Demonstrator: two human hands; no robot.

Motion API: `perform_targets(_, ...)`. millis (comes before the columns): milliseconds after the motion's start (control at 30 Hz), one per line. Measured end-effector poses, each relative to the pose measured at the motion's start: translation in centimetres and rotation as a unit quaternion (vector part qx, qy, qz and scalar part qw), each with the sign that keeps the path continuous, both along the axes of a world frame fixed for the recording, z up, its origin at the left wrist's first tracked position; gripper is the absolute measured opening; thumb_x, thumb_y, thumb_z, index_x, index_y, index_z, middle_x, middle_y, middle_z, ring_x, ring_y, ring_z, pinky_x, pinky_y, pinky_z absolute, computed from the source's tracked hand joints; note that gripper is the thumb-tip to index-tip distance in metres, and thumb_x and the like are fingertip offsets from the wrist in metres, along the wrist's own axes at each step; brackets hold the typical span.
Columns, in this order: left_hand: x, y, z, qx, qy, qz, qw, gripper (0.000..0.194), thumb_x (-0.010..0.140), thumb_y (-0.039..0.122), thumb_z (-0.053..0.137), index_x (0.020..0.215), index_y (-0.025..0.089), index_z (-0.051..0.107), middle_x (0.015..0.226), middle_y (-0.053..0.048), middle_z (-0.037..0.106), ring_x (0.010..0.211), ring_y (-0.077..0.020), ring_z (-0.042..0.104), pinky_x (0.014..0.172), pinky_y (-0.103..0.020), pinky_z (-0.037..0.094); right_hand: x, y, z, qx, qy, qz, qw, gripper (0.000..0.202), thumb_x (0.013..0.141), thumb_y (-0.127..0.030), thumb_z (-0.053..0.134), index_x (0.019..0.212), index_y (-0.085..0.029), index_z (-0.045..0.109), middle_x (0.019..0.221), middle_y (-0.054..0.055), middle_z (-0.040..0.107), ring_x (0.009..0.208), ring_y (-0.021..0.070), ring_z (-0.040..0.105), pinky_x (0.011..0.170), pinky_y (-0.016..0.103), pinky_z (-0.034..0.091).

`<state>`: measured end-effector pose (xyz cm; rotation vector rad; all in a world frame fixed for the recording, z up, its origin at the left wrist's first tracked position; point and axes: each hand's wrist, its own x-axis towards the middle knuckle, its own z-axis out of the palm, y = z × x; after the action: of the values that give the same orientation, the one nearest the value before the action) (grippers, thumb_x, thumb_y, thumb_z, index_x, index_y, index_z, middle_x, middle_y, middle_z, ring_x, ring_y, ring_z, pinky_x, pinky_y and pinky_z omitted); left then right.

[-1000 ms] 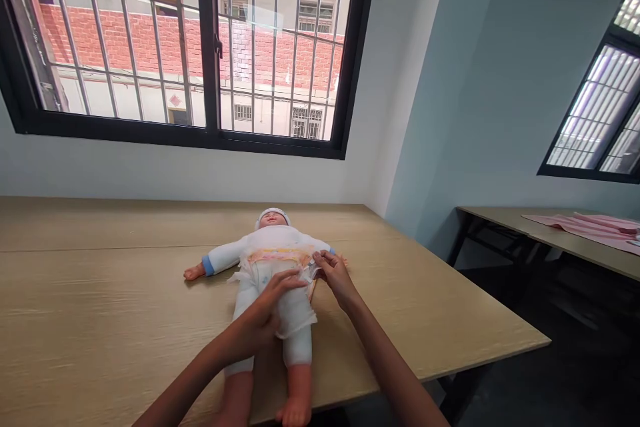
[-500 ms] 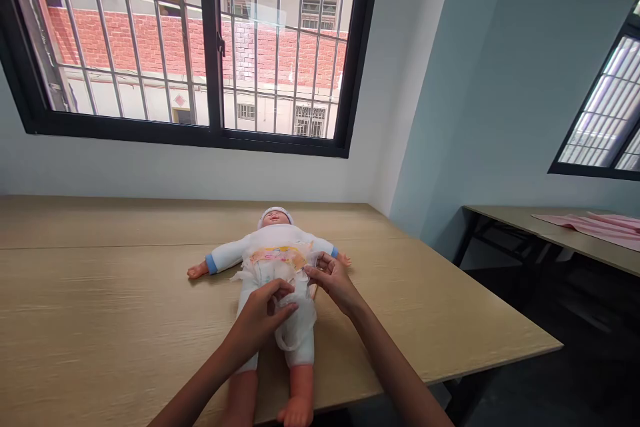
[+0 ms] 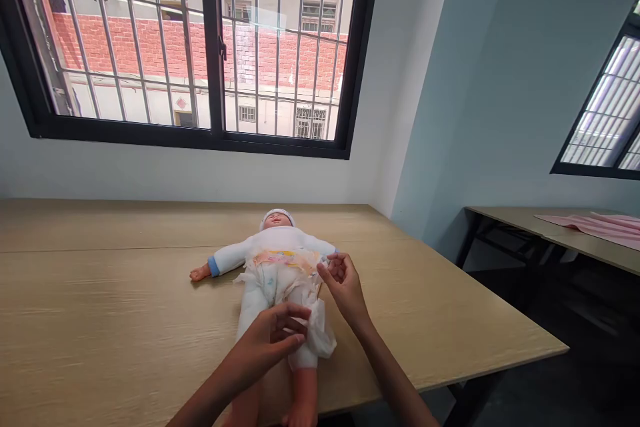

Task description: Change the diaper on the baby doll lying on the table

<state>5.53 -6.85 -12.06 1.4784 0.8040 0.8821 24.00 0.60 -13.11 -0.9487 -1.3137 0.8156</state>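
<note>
A baby doll (image 3: 280,237) lies on its back on the wooden table, head away from me, in white clothes with blue cuffs and a white cap. Around its hips is a diaper (image 3: 280,258) with an orange and yellow printed waistband and ruffled white edges. Over the doll's leg on the right hangs crumpled thin white material (image 3: 323,330). Pinched fingers of my right hand (image 3: 347,288) are at the diaper's right waist edge. My left hand (image 3: 275,340) hovers over the doll's legs, thumb and fingers apart, fingertips beside the white material; it hides part of both legs.
The wooden table (image 3: 125,320) runs to a wall under a barred window (image 3: 215,133). Its right edge slants toward me. A second table (image 3: 530,215) with pink cloth (image 3: 595,227) stands at the right.
My left hand has moved slightly right and down, its fingers less closed. The white material has swung right. My right hand has shifted a little right along the diaper's edge.
</note>
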Motion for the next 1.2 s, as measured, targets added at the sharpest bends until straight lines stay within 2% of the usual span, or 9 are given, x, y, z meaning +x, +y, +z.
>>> perform_targets(133,-0.4,-0.9,0.2,0.030,0.047,-0.045,0.997,0.044,0.078,0.045,0.067,0.116,0.023,0.061,0.113,-0.009,0.064,0.113,-0.0271,0.056,0.097,-0.040,0.045,0.1,-2.6,-0.7,-0.041,-0.121,0.056,0.990,0.045,0.075,-0.048,0.069,0.104,-0.019,0.052,0.077,-0.001,0.054,0.068,0.0136,0.053,0.062,0.026,0.043)
perform_targets(200,-0.5,-1.0,0.3,0.042,0.063,-0.047,0.996,0.041,0.079,0.046,0.066,0.113,0.024,0.062,0.113,-0.009,0.063,0.112,-0.0274,0.056,0.097,-0.040,0.045,0.1,-3.1,-1.2,-0.056,-0.131,0.063,0.988,0.043,0.076,-0.047,0.068,0.105,-0.019,0.053,0.078,0.000,0.056,0.071,0.0152,0.055,0.063,0.027,0.044)
perform_targets(300,-0.5,-0.7,0.4,0.035,0.063,-0.054,0.996,0.037,0.078,0.049,0.065,0.108,0.026,0.065,0.107,-0.008,0.065,0.108,-0.0275,0.058,0.092,-0.038,0.047,0.3,-2.9,-1.6,-0.058,-0.081,0.053,0.994,0.040,0.076,-0.048,0.064,0.101,-0.018,0.055,0.074,0.000,0.055,0.069,0.0154,0.055,0.063,0.028,0.045)
perform_targets(467,-0.4,-0.2,0.3,0.007,0.022,-0.057,0.998,0.038,0.077,0.050,0.067,0.103,0.023,0.066,0.104,-0.007,0.066,0.105,-0.0257,0.059,0.091,-0.036,0.046,0.9,-2.3,-1.4,-0.066,0.013,0.053,0.996,0.041,0.068,-0.048,0.070,0.092,-0.018,0.056,0.065,-0.002,0.051,0.061,0.0140,0.050,0.058,0.027,0.042)
perform_targets(600,-0.3,-0.2,0.4,0.000,0.027,-0.052,0.998,0.039,0.075,0.051,0.068,0.101,0.021,0.066,0.101,-0.006,0.066,0.100,-0.0241,0.060,0.086,-0.035,0.045,1.3,-2.8,-1.6,-0.086,0.061,0.060,0.993,0.046,0.064,-0.049,0.075,0.091,-0.018,0.055,0.062,-0.003,0.052,0.060,0.0134,0.049,0.057,0.026,0.041)
perform_targets(733,-0.2,-0.2,0.6,-0.004,0.013,-0.061,0.998,0.034,0.076,0.050,0.068,0.099,0.024,0.067,0.099,-0.005,0.066,0.097,-0.0228,0.059,0.084,-0.034,0.044,1.6,-3.1,-2.5,-0.086,0.108,0.060,0.989,0.046,0.064,-0.047,0.078,0.091,-0.018,0.055,0.062,-0.003,0.052,0.059,0.0115,0.047,0.058,0.025,0.041)
perform_targets(867,-0.3,-0.1,0.3,-0.006,0.008,-0.057,0.998,0.037,0.076,0.049,0.068,0.100,0.021,0.067,0.100,-0.005,0.065,0.093,-0.0210,0.059,0.082,-0.032,0.044,1.7,-3.1,-2.9,-0.084,0.153,0.045,0.984,0.045,0.063,-0.044,0.079,0.092,-0.019,0.055,0.066,-0.003,0.054,0.061,0.0115,0.049,0.060,0.024,0.042)
perform_targets(1033,-0.4,0.1,-0.2,-0.009,0.010,-0.062,0.998,0.038,0.077,0.048,0.068,0.102,0.020,0.064,0.108,-0.006,0.064,0.099,-0.0205,0.058,0.084,-0.031,0.044,1.6,-3.6,-2.5,-0.091,0.207,0.009,0.974,0.041,0.062,-0.039,0.080,0.089,-0.019,0.056,0.072,-0.001,0.055,0.063,0.0117,0.049,0.062,0.024,0.044)
perform_targets(1200,-0.4,0.1,-0.1,-0.021,0.006,-0.064,0.998,0.040,0.077,0.046,0.069,0.104,0.018,0.062,0.103,-0.005,0.064,0.099,-0.0199,0.059,0.081,-0.029,0.044,1.5,-4.2,-2.1,-0.090,0.241,-0.014,0.966,0.043,0.059,-0.036,0.083,0.087,-0.018,0.057,0.075,-0.002,0.055,0.065,0.0102,0.048,0.062,0.021,0.044)
